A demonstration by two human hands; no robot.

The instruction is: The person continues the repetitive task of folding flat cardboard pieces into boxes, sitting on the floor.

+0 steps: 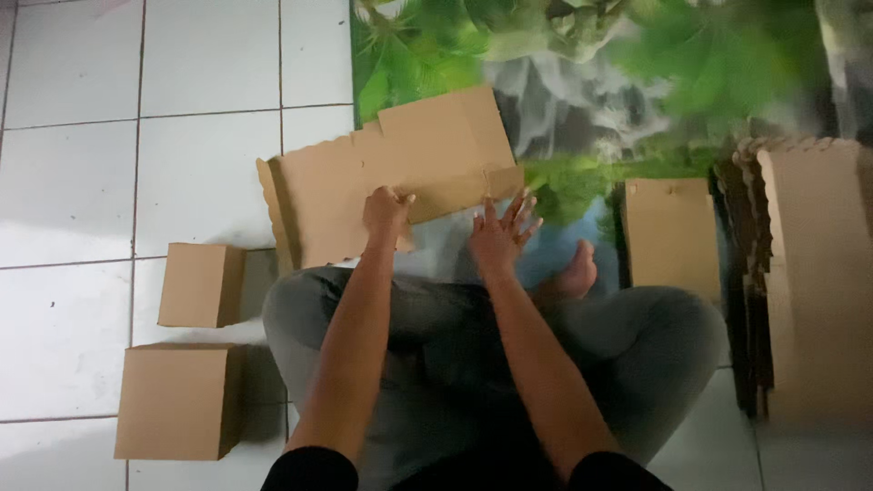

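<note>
Cardboard lay everywhere around the seated person: a flat, unfolded box blank rested half on the white tiled floor and half on the near-left corner of a leafy green printed mat, just beyond the crossed legs. The left hand was closed over the blank's near edge, fingers curled on a flap. The right hand hovered beside that edge with fingers spread wide, holding nothing; whether its tips touched the card could not be told. By the look of it, the folding stage was in hand, with the sheet not yet raised into walls. A next move would likely call for both hands to crease the flaps upward along their scored lines. Two finished boxes stood on the tiles at the left, and a stack of further blanks waited at the right.
</note>
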